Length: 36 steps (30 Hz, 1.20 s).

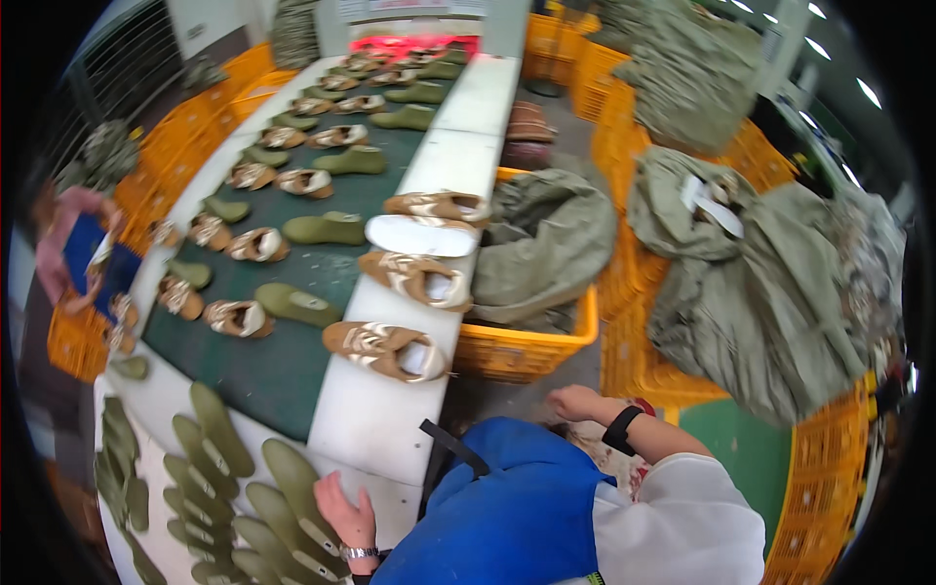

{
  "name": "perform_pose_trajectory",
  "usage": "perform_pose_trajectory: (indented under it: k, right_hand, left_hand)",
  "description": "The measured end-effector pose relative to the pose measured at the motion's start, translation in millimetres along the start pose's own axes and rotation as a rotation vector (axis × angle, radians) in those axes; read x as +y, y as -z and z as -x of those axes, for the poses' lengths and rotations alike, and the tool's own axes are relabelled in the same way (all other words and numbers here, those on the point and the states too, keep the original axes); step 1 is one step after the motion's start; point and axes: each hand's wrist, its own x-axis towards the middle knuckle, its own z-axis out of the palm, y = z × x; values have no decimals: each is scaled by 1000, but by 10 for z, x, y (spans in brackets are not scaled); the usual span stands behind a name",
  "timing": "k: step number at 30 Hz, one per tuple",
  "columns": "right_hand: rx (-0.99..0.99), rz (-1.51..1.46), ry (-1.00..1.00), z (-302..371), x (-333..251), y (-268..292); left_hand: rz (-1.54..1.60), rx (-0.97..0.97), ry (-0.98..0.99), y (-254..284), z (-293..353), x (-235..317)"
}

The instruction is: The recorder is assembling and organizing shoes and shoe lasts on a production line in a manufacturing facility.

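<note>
My left hand (pixel 346 512), with fingers and thumb apart, is beside a large olive-green shoe last (pixel 292 476) at the near edge of the bench. Whether its fingertips touch the last I cannot tell. Several more green lasts (pixel 200 468) lie in rows left of it. My right hand (pixel 575 402) hangs off the bench's right side, fingers curled in, with nothing visible in them. Tan-and-white lace-up shoes (pixel 385 351) rest along the white ledge (pixel 375 419), and a white-soled shoe (pixel 421 236) lies tipped among them.
A dark green conveyor belt (pixel 322 268) carries rows of shoes and lasts toward a red-lit opening (pixel 414 46). An orange crate (pixel 526 351) with a grey-green cloth (pixel 541 244) stands right of the ledge. Stacked crates (pixel 624 331) stand farther right. A person (pixel 83 244) works at the left.
</note>
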Motion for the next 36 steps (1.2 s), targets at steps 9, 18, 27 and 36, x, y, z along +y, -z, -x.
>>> perform_pose_trajectory:
  k: [9, 18, 27, 36]
  right_hand:
    - [-118, -241, -651, 595, 1571, -217]
    - [978, -428, -296, -1590, 2352, 2360]
    - [-278, -97, 157, -2918, 1486, -309]
    - [-10, -283, -19, -1912, 1827, 1401]
  left_hand:
    - [461, -695, -684, -336, -768, 1609]
    - [342, -1054, -293, -635, -1266, 2186]
    - [271, -1048, -140, -841, -1565, 2477]
    - [57, -978, -473, -2666, -2454, 3117]
